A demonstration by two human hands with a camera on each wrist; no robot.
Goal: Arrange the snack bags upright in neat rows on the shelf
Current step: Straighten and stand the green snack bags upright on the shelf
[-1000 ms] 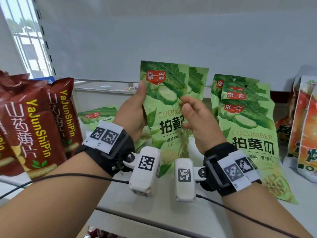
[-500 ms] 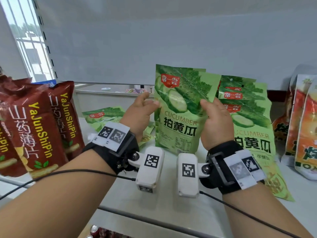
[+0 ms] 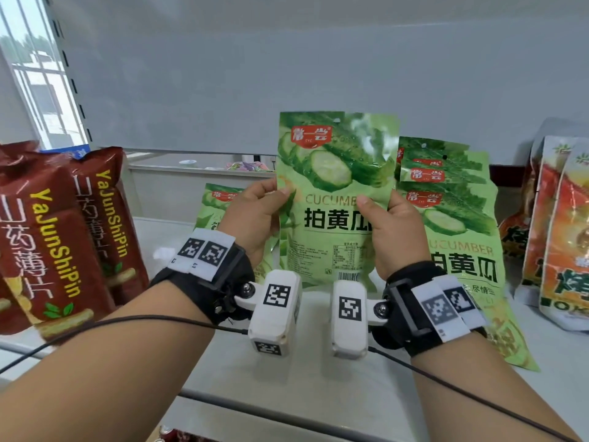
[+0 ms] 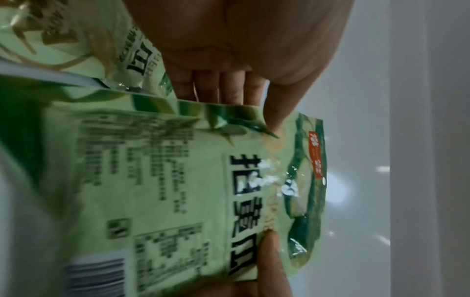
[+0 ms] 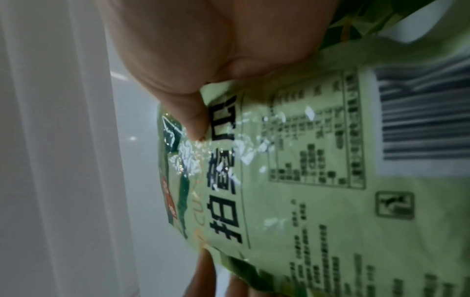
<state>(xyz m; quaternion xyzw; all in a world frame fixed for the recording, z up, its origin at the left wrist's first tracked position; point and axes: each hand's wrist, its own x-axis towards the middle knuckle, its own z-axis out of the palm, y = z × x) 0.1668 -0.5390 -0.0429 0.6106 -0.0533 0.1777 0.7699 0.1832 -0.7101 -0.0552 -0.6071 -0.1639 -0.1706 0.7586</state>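
Note:
A green cucumber snack bag (image 3: 331, 199) stands upright above the white shelf (image 3: 318, 371), held from both sides. My left hand (image 3: 255, 212) grips its left edge, thumb on the front (image 4: 274, 112) and fingers behind. My right hand (image 3: 392, 224) grips its right edge the same way, thumb (image 5: 195, 120) on the printed face. The bag's back panel with barcode (image 5: 419, 116) faces me. Behind it to the right stands a row of the same green bags (image 3: 459, 224). Another green bag (image 3: 220, 202) lies behind my left hand.
Red-brown YaJunShiPin bags (image 3: 60, 237) stand at the left end of the shelf. Orange bags (image 3: 561, 244) stand at the far right. The shelf's front edge (image 3: 287, 419) runs just below my wrists. A grey back panel (image 3: 287, 74) closes the shelf behind.
The green bag has been turned and shifted right, from a tilted hold to upright beside the green row. My right hand has gone from a loose touch to gripping its right edge.

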